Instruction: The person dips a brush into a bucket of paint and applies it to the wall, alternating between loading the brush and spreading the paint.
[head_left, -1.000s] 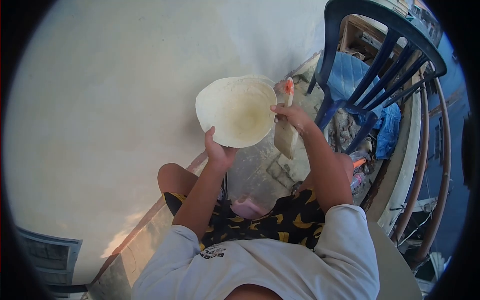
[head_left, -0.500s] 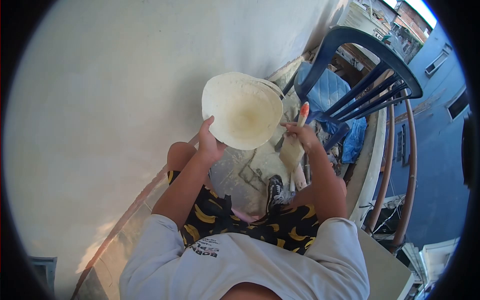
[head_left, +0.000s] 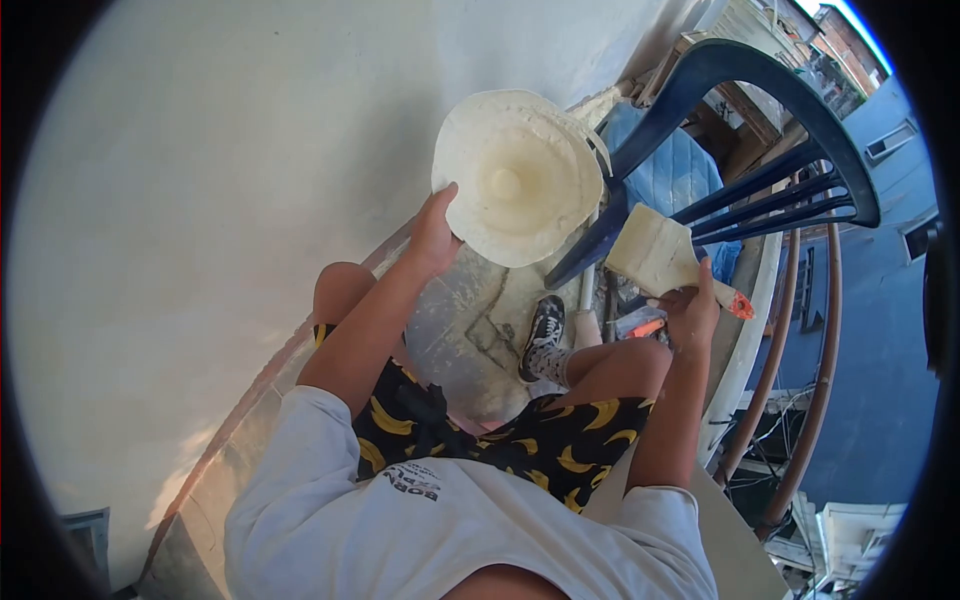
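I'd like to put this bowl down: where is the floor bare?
For the bowl, the floor between the wall and black shoe looks free, though stained. Right of the shoe it is crowded: a pale pole, an orange item and the blue chair leave little room.

The bowl (head_left: 512, 185) is cream, the shorts (head_left: 520, 435) banana-patterned black and yellow, the chair (head_left: 750, 184) navy

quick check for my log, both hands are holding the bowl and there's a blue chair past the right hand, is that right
Not quite: only the left hand holds the bowl. The right hand holds a flat tool, apart from the bowl, as the head view shows. The blue chair is indeed past the right hand.
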